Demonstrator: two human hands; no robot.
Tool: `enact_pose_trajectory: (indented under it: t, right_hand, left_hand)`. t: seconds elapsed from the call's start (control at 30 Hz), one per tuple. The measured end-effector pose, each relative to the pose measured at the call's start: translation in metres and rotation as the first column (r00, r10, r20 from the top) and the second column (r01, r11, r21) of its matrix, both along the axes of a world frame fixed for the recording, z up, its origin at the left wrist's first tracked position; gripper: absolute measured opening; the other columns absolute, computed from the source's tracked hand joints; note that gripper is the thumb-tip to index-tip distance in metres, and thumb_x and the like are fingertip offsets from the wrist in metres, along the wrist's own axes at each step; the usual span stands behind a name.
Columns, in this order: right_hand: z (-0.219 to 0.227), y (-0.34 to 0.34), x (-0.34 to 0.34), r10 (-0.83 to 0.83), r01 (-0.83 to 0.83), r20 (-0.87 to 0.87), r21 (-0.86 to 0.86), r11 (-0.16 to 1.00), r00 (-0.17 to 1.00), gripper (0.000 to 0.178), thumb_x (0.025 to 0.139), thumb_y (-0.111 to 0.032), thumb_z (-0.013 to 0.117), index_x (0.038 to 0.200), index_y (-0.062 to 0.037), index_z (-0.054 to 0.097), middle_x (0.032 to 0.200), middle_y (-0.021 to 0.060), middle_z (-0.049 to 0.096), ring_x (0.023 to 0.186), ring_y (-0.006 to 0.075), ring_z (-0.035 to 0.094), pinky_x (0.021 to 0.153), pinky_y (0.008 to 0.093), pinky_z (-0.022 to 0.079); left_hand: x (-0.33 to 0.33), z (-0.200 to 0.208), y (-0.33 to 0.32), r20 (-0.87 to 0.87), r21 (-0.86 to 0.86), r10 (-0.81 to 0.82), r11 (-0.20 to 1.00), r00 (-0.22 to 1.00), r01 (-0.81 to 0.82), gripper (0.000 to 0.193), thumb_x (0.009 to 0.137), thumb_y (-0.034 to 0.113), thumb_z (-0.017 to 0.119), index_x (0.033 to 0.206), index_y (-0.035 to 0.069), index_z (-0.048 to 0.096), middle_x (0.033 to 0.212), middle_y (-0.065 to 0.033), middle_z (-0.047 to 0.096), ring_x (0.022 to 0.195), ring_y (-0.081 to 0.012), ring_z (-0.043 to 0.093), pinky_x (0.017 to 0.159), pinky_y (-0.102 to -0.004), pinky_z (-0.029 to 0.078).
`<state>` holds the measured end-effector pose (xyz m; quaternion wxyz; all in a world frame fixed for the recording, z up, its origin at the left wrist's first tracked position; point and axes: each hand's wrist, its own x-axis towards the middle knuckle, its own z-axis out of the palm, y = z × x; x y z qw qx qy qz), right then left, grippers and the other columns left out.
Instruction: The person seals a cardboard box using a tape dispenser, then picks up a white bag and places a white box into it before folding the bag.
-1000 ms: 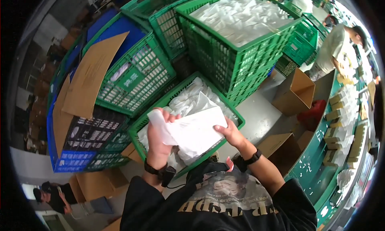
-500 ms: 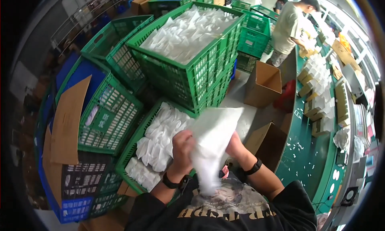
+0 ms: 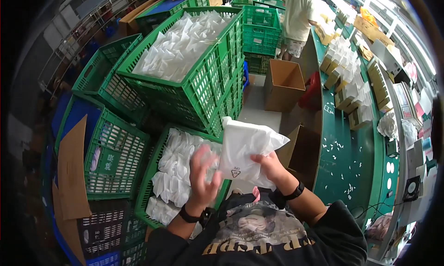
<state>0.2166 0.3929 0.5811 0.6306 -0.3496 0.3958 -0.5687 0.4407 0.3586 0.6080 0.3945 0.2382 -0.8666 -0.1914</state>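
Note:
A white plastic bag (image 3: 247,148) with a small printed mark near its lower edge is up in front of my chest. My right hand (image 3: 269,168) grips its right side, thumb on top; what is inside the bag cannot be seen. Just left of the bag, my left hand (image 3: 203,176) is slightly blurred, its fingers spread and nothing in it. Below and left of that hand, a low green crate (image 3: 155,171) holds several similar white bags (image 3: 173,157) lying in rows.
Stacked green crates (image 3: 203,90) stand ahead, the top one full of white bags. Tilted crates and a cardboard flap (image 3: 71,169) are at left. Open cardboard boxes (image 3: 282,88) stand beside a green worktable (image 3: 340,159) with boxes and paper scraps. Another person (image 3: 296,16) stands farther along it.
My left hand has come off the bag and opened. The bag, drooping before, now shows a flat face. The surroundings have shifted left and the other person has moved mostly out of view above.

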Motion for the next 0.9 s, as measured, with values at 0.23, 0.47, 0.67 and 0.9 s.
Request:
enact_pose_trajectory:
  t: [0.23,0.47,0.67,0.9]
  right_hand:
    - [-0.013,0.010,-0.003,-0.037,0.003,0.176,0.189,0.982,0.984,0.052,0.095,-0.018,0.060,0.140,0.0005,0.043,0.130,0.0091,0.055,0.122,0.0204,0.052,0.105,0.0352,0.041]
    - [-0.046,0.034,-0.025,0.058,-0.067,-0.286,-0.023,0.997,0.956,0.061,0.097,-0.032,0.062,0.143,0.0000,0.040,0.135,0.0105,0.054,0.122,0.0194,0.051,0.106,0.0345,0.040]
    - [-0.069,0.076,-0.101,0.115,-0.041,-0.443,0.174,0.984,0.889,0.055,0.096,-0.034,0.065,0.137,-0.0010,0.050,0.121,0.0120,0.065,0.110,0.0176,0.058,0.098,0.0343,0.045]
    - [-0.060,0.101,-0.187,-0.170,0.291,-0.364,0.309,0.905,0.916,0.031,0.097,-0.028,0.062,0.106,0.0011,0.066,0.088,0.0036,0.068,0.081,0.0134,0.060,0.077,0.0323,0.050]
  left_hand:
    - [-0.041,-0.013,-0.008,-0.373,0.821,0.121,0.504,0.920,0.266,0.068,0.093,0.018,0.064,0.149,0.002,0.029,0.136,-0.0127,0.049,0.127,-0.0228,0.047,0.108,-0.0374,0.036]
    - [-0.069,-0.063,-0.021,-0.413,0.898,0.399,0.327,0.818,0.294,0.055,0.098,0.023,0.056,0.146,0.004,0.034,0.137,-0.0113,0.048,0.123,-0.0213,0.049,0.104,-0.0351,0.041]
    - [-0.129,-0.113,-0.054,-0.299,0.931,0.336,-0.103,0.893,0.350,0.049,0.097,0.027,0.055,0.136,-0.002,0.046,0.125,-0.0148,0.060,0.114,-0.0267,0.060,0.097,-0.0382,0.049]
    - [-0.256,-0.193,-0.089,-0.323,0.773,-0.020,-0.582,0.946,0.251,0.047,0.097,0.031,0.051,0.128,-0.004,0.054,0.121,-0.0188,0.065,0.107,-0.0324,0.065,0.096,-0.0436,0.052]
